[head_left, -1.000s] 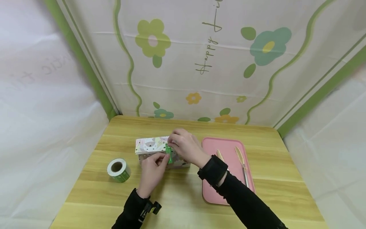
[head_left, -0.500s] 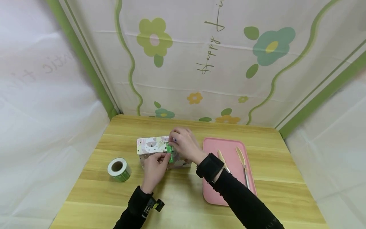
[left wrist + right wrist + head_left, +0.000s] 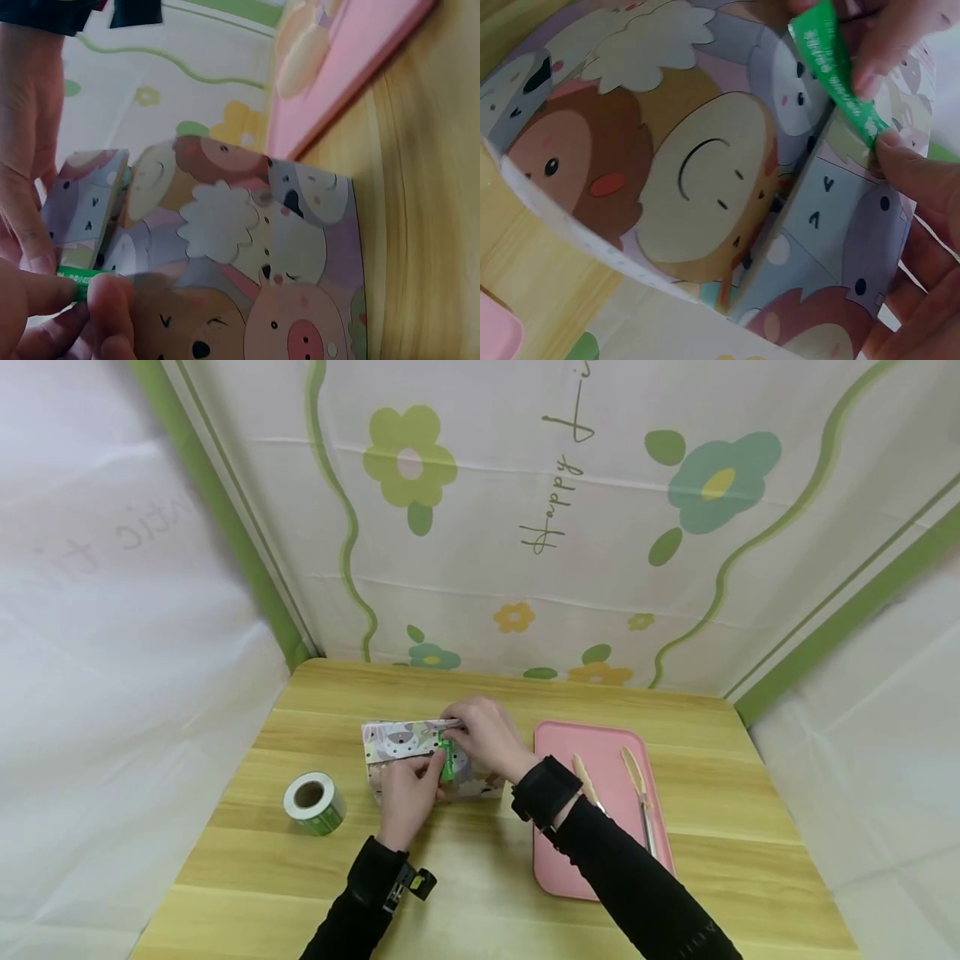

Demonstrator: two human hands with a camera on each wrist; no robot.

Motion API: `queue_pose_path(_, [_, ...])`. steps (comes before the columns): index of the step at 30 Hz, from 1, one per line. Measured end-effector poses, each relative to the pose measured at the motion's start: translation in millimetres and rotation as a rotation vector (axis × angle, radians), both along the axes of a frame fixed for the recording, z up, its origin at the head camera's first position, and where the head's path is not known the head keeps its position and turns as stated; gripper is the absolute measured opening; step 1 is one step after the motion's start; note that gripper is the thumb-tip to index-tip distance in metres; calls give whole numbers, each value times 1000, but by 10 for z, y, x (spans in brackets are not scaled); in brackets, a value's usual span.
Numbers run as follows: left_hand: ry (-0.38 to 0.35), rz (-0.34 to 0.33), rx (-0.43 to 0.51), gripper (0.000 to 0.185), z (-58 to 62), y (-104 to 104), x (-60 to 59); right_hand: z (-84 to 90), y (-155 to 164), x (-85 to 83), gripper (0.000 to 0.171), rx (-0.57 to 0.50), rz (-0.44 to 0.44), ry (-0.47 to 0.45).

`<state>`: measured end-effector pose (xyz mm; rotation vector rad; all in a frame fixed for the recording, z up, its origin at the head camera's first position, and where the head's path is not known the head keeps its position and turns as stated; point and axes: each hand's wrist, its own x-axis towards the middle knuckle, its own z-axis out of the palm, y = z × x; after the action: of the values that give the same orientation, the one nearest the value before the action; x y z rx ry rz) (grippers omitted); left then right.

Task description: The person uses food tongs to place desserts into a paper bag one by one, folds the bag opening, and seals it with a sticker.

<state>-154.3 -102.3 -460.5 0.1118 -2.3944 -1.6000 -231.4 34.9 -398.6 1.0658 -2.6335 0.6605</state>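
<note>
A cardboard box (image 3: 480,783) printed with cartoon animals stands on the table, its lid (image 3: 832,225) over the front panel with a narrow dark gap beneath. A narrow green sticker (image 3: 832,71) with white print spans the lid edge and the front panel. My left hand (image 3: 407,797) pinches the sticker's lower part between thumb and fingertip, close against the front panel. My right hand (image 3: 487,742) holds the upper end at the lid, thumb on the sticker and other fingers behind the lid.
To the left stands a roll of green-and-white stickers (image 3: 315,803). At the right a pink tray (image 3: 555,872) carries two spreaders (image 3: 639,781) with pale blades and metal handles. Behind the table hangs a flower-print cloth (image 3: 480,560).
The lid's front edge tilts a little more toward the front panel. Both hands stay at the sticker, the left fingers shifting slightly along it. The head view drifts a little.
</note>
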Motion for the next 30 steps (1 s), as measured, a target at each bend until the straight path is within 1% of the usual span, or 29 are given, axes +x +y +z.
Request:
queue_pose_path(5, [-30,33,-62,32,-5,13,-38,6,5,-23,10,-16,10,-24])
queue_pose_path(9, [-48,51,-113,30,-18,19,-66,11,17,-22,6,-21,8,-45])
queue_pose_path(16, [-33,43,-216,30,-14,9,-95,4,45,-6,5,-22,-13,-103])
queue_pose_path(19, [-44,40,-269,36,-1,6,-99,1,56,0,4,-18,-16,-105])
queue_pose_path(23, [-92,49,-329,46,11,2,-95,-7,64,2,4,-13,-21,-102])
queue_pose_path(25, [-110,55,-346,48,11,-1,-96,-11,65,-1,4,-15,-22,-105])
queue_pose_path(30, [-113,63,-388,51,1,-8,-105,-18,67,-6,4,-12,-24,-112])
